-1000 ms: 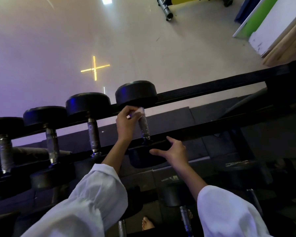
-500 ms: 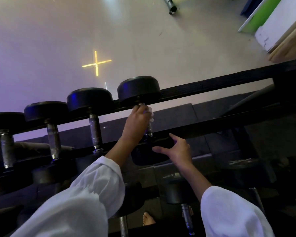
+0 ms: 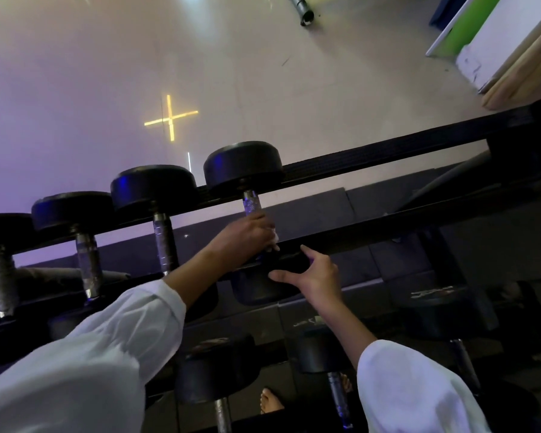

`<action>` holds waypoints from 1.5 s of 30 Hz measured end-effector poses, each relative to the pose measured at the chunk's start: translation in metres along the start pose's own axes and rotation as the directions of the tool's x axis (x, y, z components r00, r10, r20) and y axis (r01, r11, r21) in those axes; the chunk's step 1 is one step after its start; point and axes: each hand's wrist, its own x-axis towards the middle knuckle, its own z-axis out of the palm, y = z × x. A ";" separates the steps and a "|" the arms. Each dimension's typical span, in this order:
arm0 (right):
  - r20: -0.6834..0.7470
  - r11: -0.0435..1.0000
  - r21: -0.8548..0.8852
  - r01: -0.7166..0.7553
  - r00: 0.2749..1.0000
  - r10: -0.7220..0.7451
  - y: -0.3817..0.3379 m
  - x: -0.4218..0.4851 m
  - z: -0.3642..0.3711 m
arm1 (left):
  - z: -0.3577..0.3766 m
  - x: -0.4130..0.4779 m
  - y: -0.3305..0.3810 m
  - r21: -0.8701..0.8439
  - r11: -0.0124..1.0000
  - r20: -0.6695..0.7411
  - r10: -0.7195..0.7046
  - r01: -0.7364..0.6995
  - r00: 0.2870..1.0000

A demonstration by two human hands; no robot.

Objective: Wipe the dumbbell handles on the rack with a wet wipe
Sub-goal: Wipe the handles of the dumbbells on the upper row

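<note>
- Head view: left hand (image 3: 247,235) is curled tight round the rightmost dumbbell handle (image 3: 252,203) on the rack (image 3: 388,153), with a bit of white wet wipe (image 3: 275,241) poking out by the fingers.
- Right hand (image 3: 313,276) is spread open, touching that dumbbell's near head (image 3: 256,292).
- More dumbbells (image 3: 164,242) are lined up on the left.
</note>
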 end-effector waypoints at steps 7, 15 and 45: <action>-0.012 1.000 -0.020 -0.001 1.000 0.001 0.000 -0.001 0.000 | 0.002 0.002 -0.003 -0.144 0.964 -0.149 -0.246 0.225 0.958; -0.012 1.000 -0.009 0.010 1.000 -0.010 0.001 -0.001 0.001 | -0.003 0.001 -0.016 -0.554 0.624 -0.121 -0.715 0.551 0.689; -0.025 0.999 0.018 0.027 0.999 -0.027 0.003 -0.002 0.000 | 0.017 0.006 0.008 -0.492 -0.870 0.718 -0.427 -0.034 0.550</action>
